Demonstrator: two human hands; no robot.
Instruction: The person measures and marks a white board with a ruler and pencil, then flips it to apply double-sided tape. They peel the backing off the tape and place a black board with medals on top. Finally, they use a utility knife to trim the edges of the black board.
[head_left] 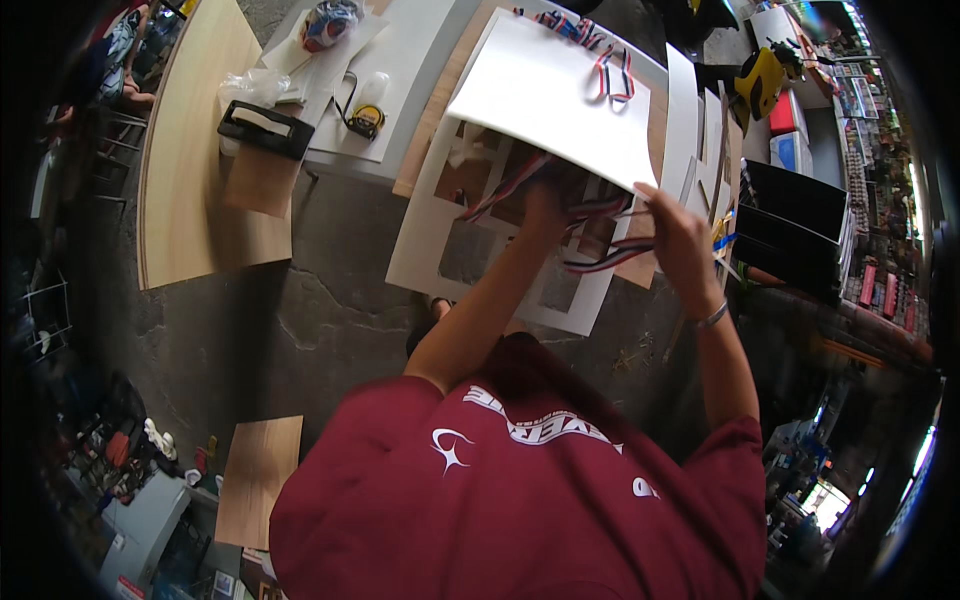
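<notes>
- Lettering in white runs over the chest of my maroon shirt [520, 490], bowed by the folds, with a white curved emblem [452, 450] beside it.
- A pale band [712, 315] circles my right wrist.
- My right hand [680, 230] has its fingers pinching the near right corner of a white panel [555, 95], its near edge raised.
- My left hand [545, 205] reaches under that panel among striped ribbons [610, 245] of red, white and dark blue; its fingers are hidden, so I cannot tell whether they grip.
- Below lies a white board with window-like openings [415, 245]; more striped ribbon [615, 78] rests on top of the panel.
- Cracked grey floor [340, 320] shows past the counter [425, 105].
- To the left, a yellow-and-black tape measure [366, 120], its markings too small to read, sits near a black dispenser [265, 130] by a pale wooden board [195, 140].
- Farther off, a yellow-and-black machine [760, 85], crowded shelves [875, 215] with unreadable packaging, and another person [130, 85] at upper left.
</notes>
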